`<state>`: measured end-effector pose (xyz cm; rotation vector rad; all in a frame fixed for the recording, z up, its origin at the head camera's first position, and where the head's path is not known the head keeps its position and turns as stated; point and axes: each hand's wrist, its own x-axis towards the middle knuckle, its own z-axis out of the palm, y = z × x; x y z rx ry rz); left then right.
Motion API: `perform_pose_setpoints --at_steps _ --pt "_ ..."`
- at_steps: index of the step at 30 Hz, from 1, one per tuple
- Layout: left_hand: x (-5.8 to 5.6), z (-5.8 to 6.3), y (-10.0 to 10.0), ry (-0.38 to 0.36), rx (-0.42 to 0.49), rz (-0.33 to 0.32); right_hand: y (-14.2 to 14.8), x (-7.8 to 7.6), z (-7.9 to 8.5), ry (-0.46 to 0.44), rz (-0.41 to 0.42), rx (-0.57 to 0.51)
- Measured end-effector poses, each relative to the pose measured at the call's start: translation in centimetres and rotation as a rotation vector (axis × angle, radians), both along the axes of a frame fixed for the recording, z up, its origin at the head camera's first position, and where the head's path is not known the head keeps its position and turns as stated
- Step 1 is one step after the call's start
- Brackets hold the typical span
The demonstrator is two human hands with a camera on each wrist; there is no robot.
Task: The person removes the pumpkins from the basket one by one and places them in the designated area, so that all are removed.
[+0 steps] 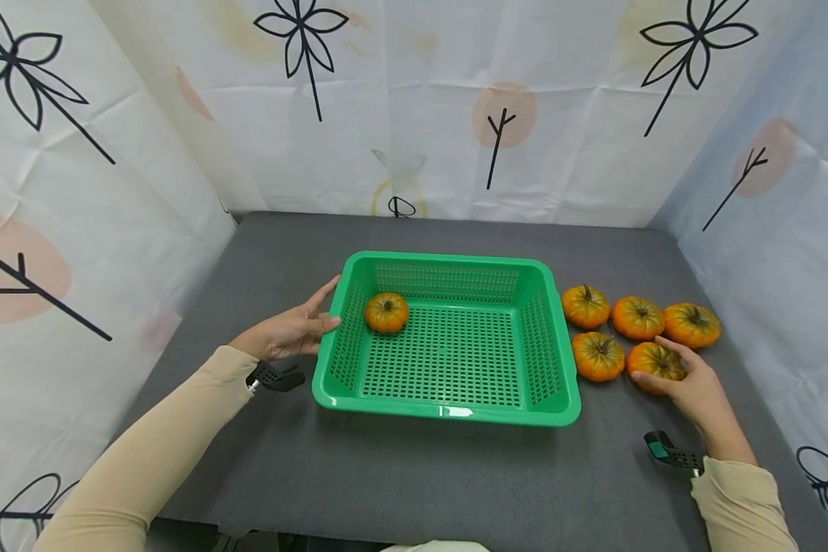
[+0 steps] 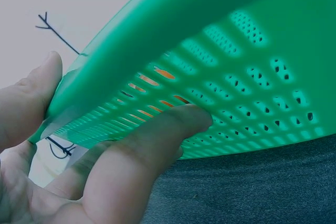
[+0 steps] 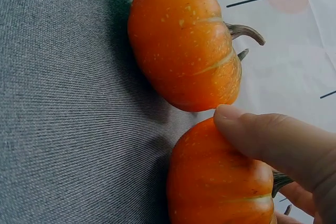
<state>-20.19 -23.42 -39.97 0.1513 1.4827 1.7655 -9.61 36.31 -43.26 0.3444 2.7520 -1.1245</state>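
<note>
A green plastic basket [image 1: 441, 414] with perforated walls sits in the middle, one small orange pumpkin [image 1: 386, 313] inside at its left. My left hand [image 1: 297, 328] grips the basket's left side; in the left wrist view the thumb [image 2: 39, 90] is at the rim and the other fingers lie against the slotted wall. To the right of the basket, my right hand [image 1: 693, 387] holds a pumpkin [image 1: 652, 360] between thumb and fingers. Close beside it sits another pumpkin [image 1: 598, 357], its curved stem showing in the right wrist view.
Behind the held pumpkin stand three more: one pumpkin [image 1: 586, 307] by the basket's right rim, a middle pumpkin [image 1: 637, 318] and a right-hand pumpkin [image 1: 692, 325]. Everything rests on a grey cloth-covered table [image 1: 414, 475]. White patterned curtains [image 1: 428, 100] enclose the back and both sides.
</note>
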Motion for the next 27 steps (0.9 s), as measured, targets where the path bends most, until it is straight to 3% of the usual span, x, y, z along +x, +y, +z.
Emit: perform_pose_setpoints --at_steps 17,22,27 --pt "-0.1 -0.1 0.1 -0.002 0.004 -0.011 0.1 -0.3 0.4 -0.02 0.062 -0.006" --pt "0.0 0.0 0.0 -0.014 0.001 -0.001 0.0 -0.7 1.5 -0.043 0.083 -0.005" --pt "0.0 0.0 0.0 -0.018 0.006 0.003 -0.2 -1.5 3.6 -0.03 0.075 -0.021"
